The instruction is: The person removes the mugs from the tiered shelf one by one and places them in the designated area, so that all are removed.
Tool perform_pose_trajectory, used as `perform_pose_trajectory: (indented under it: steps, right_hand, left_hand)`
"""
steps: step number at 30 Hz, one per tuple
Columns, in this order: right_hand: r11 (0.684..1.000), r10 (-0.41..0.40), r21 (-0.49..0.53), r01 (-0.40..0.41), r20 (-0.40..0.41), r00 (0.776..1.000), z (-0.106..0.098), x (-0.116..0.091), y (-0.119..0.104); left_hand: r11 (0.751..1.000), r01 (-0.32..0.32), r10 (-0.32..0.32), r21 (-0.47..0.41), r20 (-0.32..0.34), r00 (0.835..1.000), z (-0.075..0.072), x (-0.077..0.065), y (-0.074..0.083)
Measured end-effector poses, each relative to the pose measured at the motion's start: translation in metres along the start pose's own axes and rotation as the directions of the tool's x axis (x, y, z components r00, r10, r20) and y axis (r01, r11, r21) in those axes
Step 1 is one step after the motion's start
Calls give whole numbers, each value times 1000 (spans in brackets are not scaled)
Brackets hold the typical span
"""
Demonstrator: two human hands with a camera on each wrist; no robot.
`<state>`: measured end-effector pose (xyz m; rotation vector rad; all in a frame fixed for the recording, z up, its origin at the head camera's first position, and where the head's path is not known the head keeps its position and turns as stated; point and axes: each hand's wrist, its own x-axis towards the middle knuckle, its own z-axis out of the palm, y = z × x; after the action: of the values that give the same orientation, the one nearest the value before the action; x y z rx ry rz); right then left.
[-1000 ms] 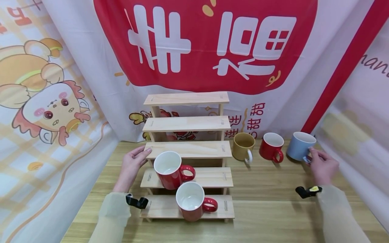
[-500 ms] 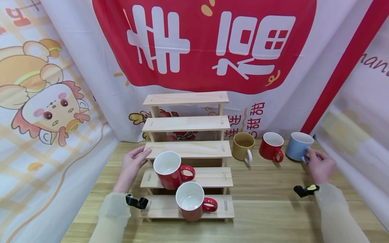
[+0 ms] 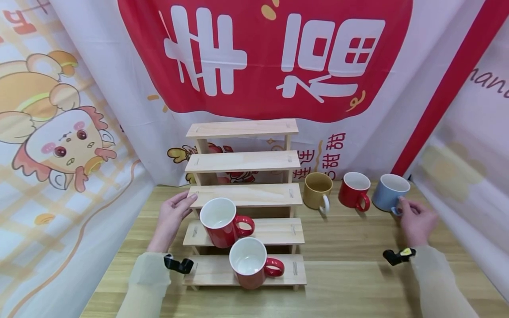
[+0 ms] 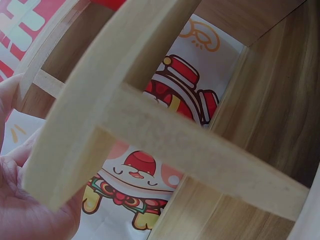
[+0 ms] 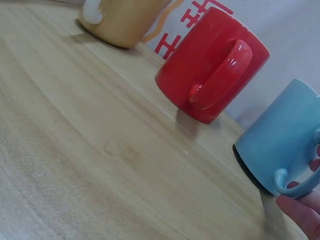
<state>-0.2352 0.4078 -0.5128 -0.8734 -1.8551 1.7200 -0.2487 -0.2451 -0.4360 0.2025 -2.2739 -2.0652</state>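
My right hand [image 3: 418, 221] pinches the handle of a light blue mug [image 3: 389, 193], which stands upright on the table at the far right. In the right wrist view, the fingertips [image 5: 300, 207] are at the lower part of that handle. My left hand [image 3: 172, 214] grips the left end of the middle board of a stepped wooden shelf [image 3: 254, 194]. In the left wrist view, part of this hand is hidden behind the shelf's pale board [image 4: 75, 115]. One red mug [image 3: 222, 229] rests on the second step from the bottom, another red mug [image 3: 251, 269] on the lowest.
Between the shelf and the blue mug stand a mustard mug [image 3: 317, 194] with a white handle and a third red mug [image 3: 353, 194]. Printed cloth [image 3: 270, 62] hangs behind and at both sides of the wooden table [image 3: 350, 282].
The right hand and the blue mug have shifted slightly left, closer to the neighbouring red mug. The left hand keeps its hold on the shelf.
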Motion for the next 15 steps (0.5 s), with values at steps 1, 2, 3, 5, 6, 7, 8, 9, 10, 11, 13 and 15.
perform_pose_trajectory:
  steps: [1, 2, 3, 5, 6, 7, 8, 9, 10, 11, 13, 15]
  right_hand:
    - [1000, -4, -18, 4, 0, 1000, 0, -1, 1]
    - [999, -10, -32, 10, -2, 1000, 0, -1, 1]
    - [999, -18, -44, 18, -5, 1000, 0, -1, 2]
    - [998, -26, -50, 25, -11, 1000, 1, -2, 3]
    - [998, -33, -54, 32, -17, 999, 1, -3, 4]
    - [997, -47, -65, 46, -23, 999, 2, -3, 5]
    - [996, -58, -71, 56, -30, 998, 2, -3, 6]
    - [995, -67, -75, 64, -35, 997, 2, -4, 6]
    - [995, -71, -72, 69, -38, 997, 2, -4, 7]
    - [995, -76, -70, 73, -41, 996, 2, -4, 7]
    - [994, -85, -70, 81, -50, 995, 2, -4, 8]
    - [995, -77, -63, 73, -48, 996, 2, -4, 9]
  left_hand:
    - [1000, 0, 0, 0, 1, 1000, 0, 0, 0]
    - [1000, 1, -1, -1, 2, 1000, 0, 0, 1]
    - [1000, 1, -1, -2, 4, 1000, 0, 0, 1]
    - [1000, 3, -3, -3, 8, 1000, 0, -1, 2]
    - [1000, 4, -4, -4, 9, 1000, 0, -1, 2]
    - [1000, 7, -7, -2, 9, 1000, -1, -1, 2]
    - [1000, 9, -9, 1, 10, 1000, -1, -1, 3]
    - [1000, 10, -10, 4, 11, 1000, -1, -1, 3]
    - [1000, 12, -12, 6, 12, 1000, -1, -1, 3]
    - [1000, 13, -13, 7, 13, 1000, -1, -1, 3]
    - [1000, 15, -15, 12, 14, 1000, -1, -1, 3]
    - [1000, 16, -16, 12, 15, 1000, -2, 0, 2]
